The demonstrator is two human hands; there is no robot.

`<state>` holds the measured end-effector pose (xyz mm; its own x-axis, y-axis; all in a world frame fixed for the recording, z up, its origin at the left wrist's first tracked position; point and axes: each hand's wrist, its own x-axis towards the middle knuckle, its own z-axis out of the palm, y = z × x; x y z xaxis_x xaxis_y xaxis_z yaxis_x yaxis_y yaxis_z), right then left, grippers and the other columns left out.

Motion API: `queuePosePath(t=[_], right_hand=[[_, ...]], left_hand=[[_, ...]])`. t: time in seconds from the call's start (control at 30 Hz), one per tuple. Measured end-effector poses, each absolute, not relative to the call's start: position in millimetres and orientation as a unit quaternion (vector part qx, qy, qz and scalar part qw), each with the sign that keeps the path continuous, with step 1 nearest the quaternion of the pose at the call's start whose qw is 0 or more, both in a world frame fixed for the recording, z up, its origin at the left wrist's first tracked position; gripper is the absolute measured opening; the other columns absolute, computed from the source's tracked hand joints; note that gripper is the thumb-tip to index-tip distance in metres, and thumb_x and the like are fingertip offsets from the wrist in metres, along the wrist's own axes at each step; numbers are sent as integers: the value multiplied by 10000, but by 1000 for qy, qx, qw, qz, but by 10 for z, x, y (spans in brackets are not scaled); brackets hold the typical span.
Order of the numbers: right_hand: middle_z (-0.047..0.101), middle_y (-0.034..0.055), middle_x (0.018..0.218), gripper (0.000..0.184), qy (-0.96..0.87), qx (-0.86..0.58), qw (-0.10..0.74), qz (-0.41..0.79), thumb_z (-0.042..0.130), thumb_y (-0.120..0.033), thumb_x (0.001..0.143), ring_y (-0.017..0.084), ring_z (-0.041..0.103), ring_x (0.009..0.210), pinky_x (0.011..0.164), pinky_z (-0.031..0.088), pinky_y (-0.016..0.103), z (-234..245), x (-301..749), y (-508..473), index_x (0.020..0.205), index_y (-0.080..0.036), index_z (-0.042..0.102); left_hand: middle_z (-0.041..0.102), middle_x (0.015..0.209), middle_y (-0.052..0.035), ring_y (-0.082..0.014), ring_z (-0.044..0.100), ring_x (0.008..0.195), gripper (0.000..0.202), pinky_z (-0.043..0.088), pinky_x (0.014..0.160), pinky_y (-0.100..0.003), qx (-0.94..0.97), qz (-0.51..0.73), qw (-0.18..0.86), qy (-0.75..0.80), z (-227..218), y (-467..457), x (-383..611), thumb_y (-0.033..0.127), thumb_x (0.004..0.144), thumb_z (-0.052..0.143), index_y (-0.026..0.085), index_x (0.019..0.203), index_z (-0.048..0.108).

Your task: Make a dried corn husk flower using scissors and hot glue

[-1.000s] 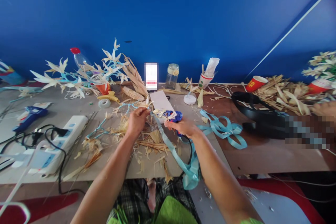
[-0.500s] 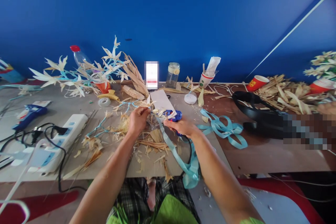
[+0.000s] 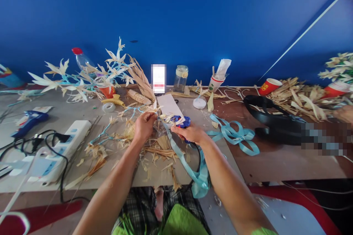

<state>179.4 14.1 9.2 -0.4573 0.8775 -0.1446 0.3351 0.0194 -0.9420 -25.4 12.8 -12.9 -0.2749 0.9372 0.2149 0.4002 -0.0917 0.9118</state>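
Note:
My left hand (image 3: 145,125) is closed in a pinch, with a pale corn-husk flower (image 3: 155,107) rising at its fingertips; the pinched part itself is hidden. My right hand (image 3: 190,133) is wrapped around a blue hot glue gun (image 3: 186,121), whose nozzle end points left toward the pinch. A light blue ribbon (image 3: 176,147) starts close to the left fingertips and runs down past the right wrist to the table's front edge. Husk scraps (image 3: 162,142) lie beneath both hands. Blue-wrapped twigs (image 3: 103,132) rest left of my left hand.
A white power strip (image 3: 64,150) and a second glue gun (image 3: 30,122) lie at left. Behind stand husk flowers (image 3: 79,77), a corn cob (image 3: 139,97), a lidded jar (image 3: 181,78) and paper cups (image 3: 269,87). Looped ribbon (image 3: 239,136) lies right; another person's hand (image 3: 344,114) shows far right.
Both hands keep nearly the same pose and hold. The whole view has shifted very slightly; the other person's hand at far right has moved a little.

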Motion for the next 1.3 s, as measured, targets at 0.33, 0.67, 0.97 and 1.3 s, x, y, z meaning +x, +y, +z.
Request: queuePosePath(t=[0.33,0.67,0.97,1.3], right_hand=[[472,-38,446,396,-614,-454,270,587,673,-531,666,92,413,414,445,326,249,128,1784,140,549,-198,495],[543,-11,527,329,-629,-489,299,525,651,-495,691,129,480,517,516,362,262,110,1848,210,602,-196,546],[625,195,1053,485,-710,-660,149,194,599,-534,747,319,582,1023,841,407,400,-40,1861,347,1038,-146,583],[630,93,889,276,-706,-490,434,270,545,-364,818,177,590,753,738,475,317,-13,1692,189,985,-151,599]], left_hand=[[480,533,27,-121,413,549,192,308,515,-231,540,503,257,624,-102,123,-265,329,733,563,177,626,610],[481,512,36,-121,435,538,152,329,521,-231,520,515,274,624,-71,109,-245,312,726,584,179,666,629],[517,536,17,-131,483,568,163,363,519,-228,521,539,292,594,-110,134,-238,336,729,616,178,692,635],[418,479,57,-78,343,442,188,256,434,-213,501,524,342,598,-24,82,-169,345,724,611,163,678,605]])
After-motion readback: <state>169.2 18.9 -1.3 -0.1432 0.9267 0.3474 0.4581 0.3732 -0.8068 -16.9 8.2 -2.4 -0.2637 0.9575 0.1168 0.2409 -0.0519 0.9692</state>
